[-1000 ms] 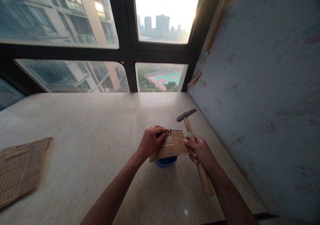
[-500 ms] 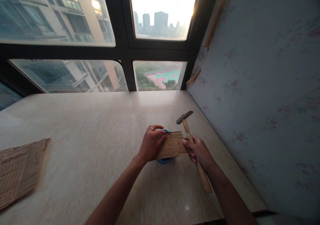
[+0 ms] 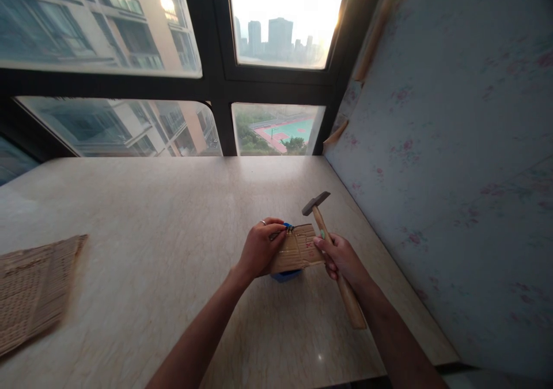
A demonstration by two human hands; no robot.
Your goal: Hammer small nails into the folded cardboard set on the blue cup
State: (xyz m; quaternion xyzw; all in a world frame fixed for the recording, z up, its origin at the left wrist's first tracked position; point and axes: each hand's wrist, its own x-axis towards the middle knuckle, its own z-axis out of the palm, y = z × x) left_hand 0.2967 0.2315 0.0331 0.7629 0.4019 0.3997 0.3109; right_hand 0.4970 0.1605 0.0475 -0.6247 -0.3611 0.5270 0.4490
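A small piece of corrugated cardboard (image 3: 298,252), with dark bits at its far edge, is between my hands. My left hand (image 3: 263,245), a ring on one finger, is closed on its left side, thumb on top. My right hand (image 3: 343,257) grips the wooden handle of a hammer (image 3: 317,213), and its thumb and fingertips reach the cardboard's right edge. The hammer's metal head points away from me, toward the window. Under the cardboard shows part of a blue container (image 3: 286,276); most of it is hidden.
A larger sheet of ribbed cardboard (image 3: 37,291) lies on the marble-patterned sill (image 3: 151,216) at the left. Flowered wallpaper covers the wall (image 3: 432,176) close on the right. Dark window frames (image 3: 218,89) stand behind the sill.
The hammer head has shifted slightly left, and the small cardboard has tilted a little. Both hands keep their holds. The view has shifted slightly.
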